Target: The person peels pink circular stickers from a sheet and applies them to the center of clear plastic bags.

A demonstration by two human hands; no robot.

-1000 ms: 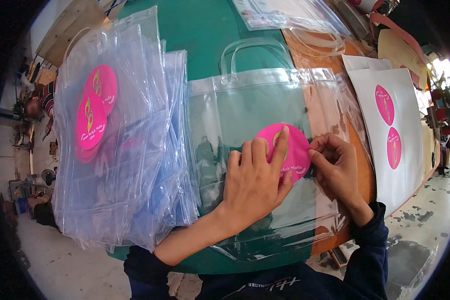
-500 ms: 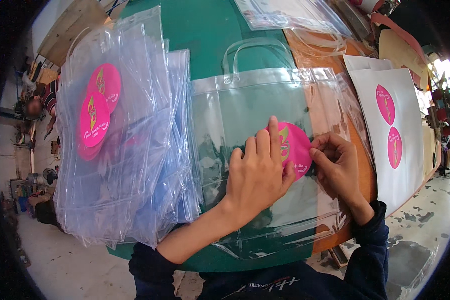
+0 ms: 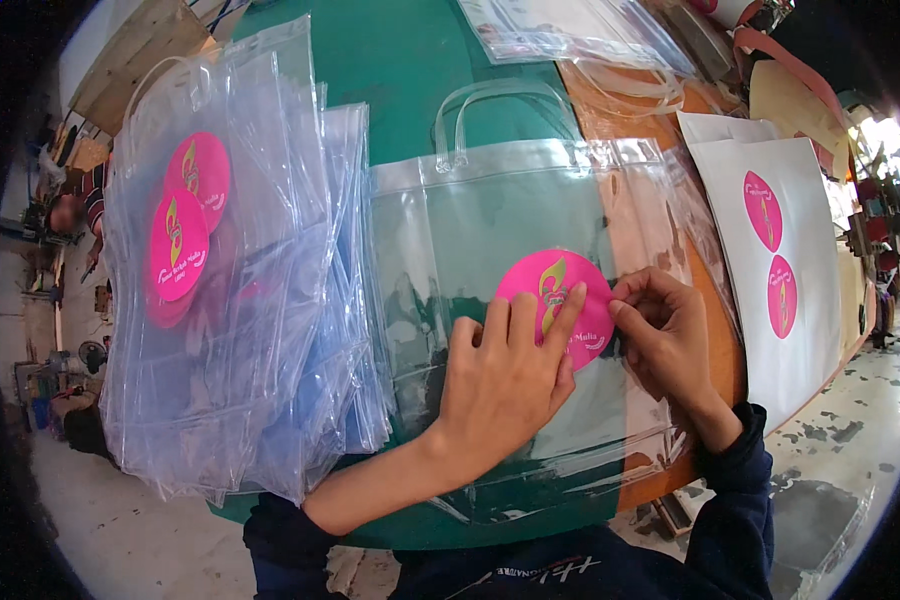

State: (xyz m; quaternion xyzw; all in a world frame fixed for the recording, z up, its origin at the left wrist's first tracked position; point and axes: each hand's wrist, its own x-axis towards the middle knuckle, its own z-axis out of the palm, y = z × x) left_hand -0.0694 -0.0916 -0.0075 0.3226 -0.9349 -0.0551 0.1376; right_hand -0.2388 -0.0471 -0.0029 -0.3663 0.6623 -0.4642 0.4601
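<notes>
A round pink sticker (image 3: 576,268) with a green and yellow leaf-like design lies against the front of a clear plastic bag (image 3: 440,230), which is flat on the table with its looped handle away from me. My left hand (image 3: 505,365) rests palm down on the sticker's lower left part, fingers stretched out, the index finger over its middle. Pinched at the sticker's right edge are the thumb and forefinger of my right hand (image 3: 667,330). The remaining fingers of that hand are curled.
To the left, a tall pile of clear plastic bags (image 3: 260,370) carries several pink stickers (image 3: 178,245). White sheets (image 3: 770,170) with two pink stickers lie at the right. More clear bags (image 3: 570,30) are at the far edge. A person (image 3: 90,195) is at the far left.
My left hand's index finger has slid down and bent over the sticker, uncovering more of its design. My right hand keeps its pinch at the edge. The whole view has shifted slightly.
</notes>
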